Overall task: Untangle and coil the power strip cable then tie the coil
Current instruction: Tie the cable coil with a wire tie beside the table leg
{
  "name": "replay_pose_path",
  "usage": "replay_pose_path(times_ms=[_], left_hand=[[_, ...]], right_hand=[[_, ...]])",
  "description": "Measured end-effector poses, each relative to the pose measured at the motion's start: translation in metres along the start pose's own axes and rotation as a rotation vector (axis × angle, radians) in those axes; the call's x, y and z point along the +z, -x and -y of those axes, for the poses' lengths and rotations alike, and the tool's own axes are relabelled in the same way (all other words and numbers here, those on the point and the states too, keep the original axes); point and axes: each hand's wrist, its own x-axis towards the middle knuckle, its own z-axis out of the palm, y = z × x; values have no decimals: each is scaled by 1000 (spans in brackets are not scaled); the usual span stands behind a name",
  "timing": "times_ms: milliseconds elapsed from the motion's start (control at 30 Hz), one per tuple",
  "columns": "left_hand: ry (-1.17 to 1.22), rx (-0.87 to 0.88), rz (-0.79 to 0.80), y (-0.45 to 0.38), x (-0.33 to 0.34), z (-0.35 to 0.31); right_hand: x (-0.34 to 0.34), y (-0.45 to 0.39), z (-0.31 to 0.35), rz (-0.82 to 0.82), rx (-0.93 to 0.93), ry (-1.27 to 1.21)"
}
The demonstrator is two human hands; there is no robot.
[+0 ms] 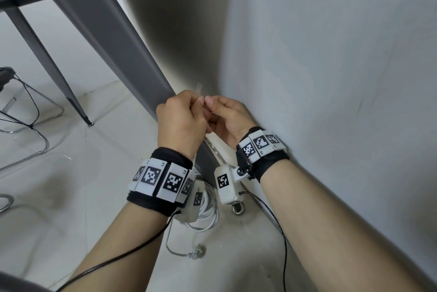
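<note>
White cable (pixel 208 209) lies coiled on the floor (pixel 71 197) by the wall while left hand (pixel 182 121) and right hand (pixel 227 116) pinch a thin, translucent tie (pixel 199 89) above it.

A: Obstacles about the slanted table leg (pixel 132 38)?

B: Wall (pixel 331 79) just right of it, the two closing to a narrow wedge at the floor. Both hands, left hand (pixel 183 123) and right hand (pixel 230 116), filled that wedge. White coiled cable (pixel 208 209) lay at the leg's foot, its plug (pixel 197 250) nearer the viewer.

A: Free room?

B: Bare floor (pixel 71 197) left of the leg lay open. Further left stood a second leg (pixel 47 62) and a wire chair frame (pixel 28 112).
</note>
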Motion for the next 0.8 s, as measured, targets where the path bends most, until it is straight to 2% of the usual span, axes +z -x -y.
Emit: replay_pose_path(times_ms=[167,367,600,800], left_hand=[[49,-18,-26,2,1,-1],[72,-47,23,2,-1,0],[16,-11,-7,2,1,6],[-32,23,-20,0,3,7]], right_hand=[[-2,2,2,4,-41,72],[-4,-1,2,-34,-54,113],[-4,-4,4,-92,-47,117],[1,0,5,17,-44,203]])
